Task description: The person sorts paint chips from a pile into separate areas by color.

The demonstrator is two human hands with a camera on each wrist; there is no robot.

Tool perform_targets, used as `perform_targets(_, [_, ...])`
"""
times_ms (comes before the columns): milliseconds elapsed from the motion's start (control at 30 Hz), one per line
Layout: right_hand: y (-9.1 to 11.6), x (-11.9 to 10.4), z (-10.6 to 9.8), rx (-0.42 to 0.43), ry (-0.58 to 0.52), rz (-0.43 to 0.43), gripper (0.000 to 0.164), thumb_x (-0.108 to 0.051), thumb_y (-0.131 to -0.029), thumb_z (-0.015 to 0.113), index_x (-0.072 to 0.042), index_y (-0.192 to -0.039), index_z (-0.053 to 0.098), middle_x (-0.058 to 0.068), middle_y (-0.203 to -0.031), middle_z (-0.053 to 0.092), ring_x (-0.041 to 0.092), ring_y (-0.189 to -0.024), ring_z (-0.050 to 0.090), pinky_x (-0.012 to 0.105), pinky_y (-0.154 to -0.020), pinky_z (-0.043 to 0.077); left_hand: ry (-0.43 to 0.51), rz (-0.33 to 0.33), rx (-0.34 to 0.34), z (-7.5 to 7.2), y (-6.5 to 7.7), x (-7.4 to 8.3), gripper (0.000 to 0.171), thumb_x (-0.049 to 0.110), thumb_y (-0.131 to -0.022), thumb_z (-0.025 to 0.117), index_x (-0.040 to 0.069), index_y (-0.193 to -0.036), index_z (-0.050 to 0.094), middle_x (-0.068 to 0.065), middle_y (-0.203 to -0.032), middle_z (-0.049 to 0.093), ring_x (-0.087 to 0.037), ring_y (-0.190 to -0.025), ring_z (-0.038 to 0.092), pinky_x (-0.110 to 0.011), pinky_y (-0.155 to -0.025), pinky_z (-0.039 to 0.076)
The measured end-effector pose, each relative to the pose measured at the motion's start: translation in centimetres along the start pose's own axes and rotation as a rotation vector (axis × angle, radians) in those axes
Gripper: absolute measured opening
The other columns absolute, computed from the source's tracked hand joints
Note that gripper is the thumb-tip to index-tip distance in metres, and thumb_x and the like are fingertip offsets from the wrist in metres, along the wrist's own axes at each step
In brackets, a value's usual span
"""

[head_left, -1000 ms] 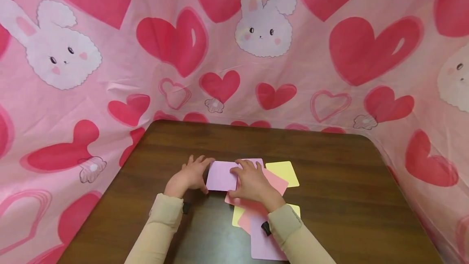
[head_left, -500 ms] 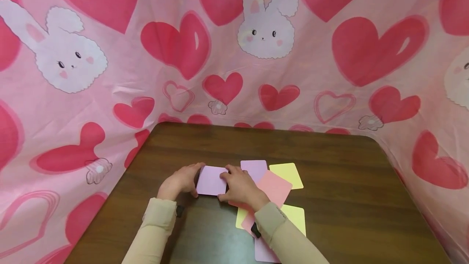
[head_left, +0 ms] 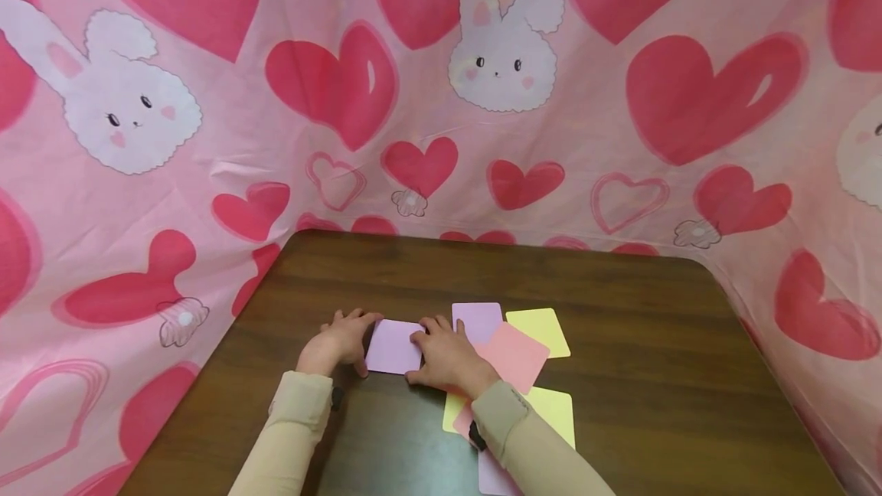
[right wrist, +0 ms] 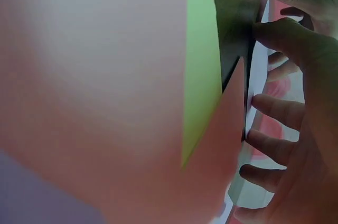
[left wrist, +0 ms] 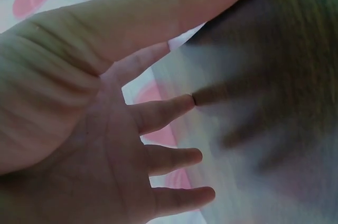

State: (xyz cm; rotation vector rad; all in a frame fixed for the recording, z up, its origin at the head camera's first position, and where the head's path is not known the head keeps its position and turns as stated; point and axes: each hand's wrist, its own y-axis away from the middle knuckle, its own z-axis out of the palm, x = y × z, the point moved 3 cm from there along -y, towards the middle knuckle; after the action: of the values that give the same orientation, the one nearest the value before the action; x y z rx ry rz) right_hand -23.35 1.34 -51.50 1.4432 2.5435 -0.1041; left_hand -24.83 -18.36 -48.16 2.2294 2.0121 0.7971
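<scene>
A light purple square card [head_left: 394, 348] with rounded corners lies at or just over the table between my two hands. My left hand [head_left: 335, 343] holds its left side, thumb near the front corner and a finger near the back one. Opposite, my right hand [head_left: 444, 357] grips the right side the same way; in the right wrist view the card [right wrist: 259, 68] shows nearly edge-on by its thumb and fingers. The other left fingers [left wrist: 169, 158] are spread fairly straight in the left wrist view, where little or none of the card can be made out.
Overlapping cards lie right of and under my right arm: purple [head_left: 478, 320], pink [head_left: 517, 357], yellow [head_left: 540, 331], another yellow [head_left: 556, 413] and a partly covered purple one [head_left: 493, 477]. The dark wooden table [head_left: 641, 373] meets a pink heart-and-rabbit cloth [head_left: 579, 121] behind and at the sides.
Both hands have moved left and slightly nearer with the purple card, away from the overlapping cards, uncovering the purple one behind. Over the last half second it has shifted only slightly.
</scene>
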Motion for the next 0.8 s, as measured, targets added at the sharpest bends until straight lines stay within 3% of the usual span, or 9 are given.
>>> perform_targets(233, [0.4, 0.0, 0.1, 0.002, 0.023, -0.002, 0.062, -0.062, -0.082, 0.07, -0.024, -0.132, 0.065, 0.006, -0.148, 0.049, 0.038, -0.141, 0.039, 0.068, -0.11, 0.03, -0.005, 0.002, -0.02, 0.2, -0.1, 0.3, 0.098, 0.008, -0.063, 0.093, 0.018, -0.15, 0.049, -0.025, -0.16, 0.03, -0.059, -0.146, 0.012, -0.081, -0.105, 0.017])
perform_targets(400, [0.9, 0.0, 0.0, 0.026, 0.026, -0.007, 0.067, -0.062, -0.082, 0.07, -0.023, -0.137, 0.06, 0.008, -0.149, 0.046, 0.036, -0.141, 0.037, 0.069, -0.108, 0.031, -0.017, 0.05, -0.015, 0.4, -0.5, 1.2, 0.106, 0.01, -0.06, 0.095, 0.017, -0.152, 0.044, -0.025, -0.159, 0.032, -0.059, -0.145, 0.014, -0.078, -0.108, 0.015])
perform_targets(567, [1.2, 0.0, -0.2, 0.083, 0.035, -0.029, 0.072, -0.064, -0.082, 0.069, -0.022, -0.139, 0.058, 0.007, -0.149, 0.045, 0.034, -0.14, 0.037, 0.069, -0.107, 0.033, -0.046, 0.109, 0.02, 0.0, -0.5, 2.4, 0.107, 0.016, -0.057, 0.098, 0.015, -0.15, 0.046, -0.025, -0.158, 0.034, -0.061, -0.143, 0.018, -0.078, -0.107, 0.019])
perform_targets(800, [1.4, 0.0, -0.2, 0.076, 0.011, -0.018, 0.071, -0.065, -0.083, 0.068, -0.023, -0.139, 0.058, 0.007, -0.15, 0.044, 0.033, -0.141, 0.036, 0.069, -0.108, 0.031, -0.043, 0.118, 0.038, -0.3, 0.0, 2.7, 0.104, 0.023, -0.061, 0.098, 0.014, -0.15, 0.046, -0.025, -0.157, 0.036, -0.06, -0.142, 0.023, -0.077, -0.107, 0.023])
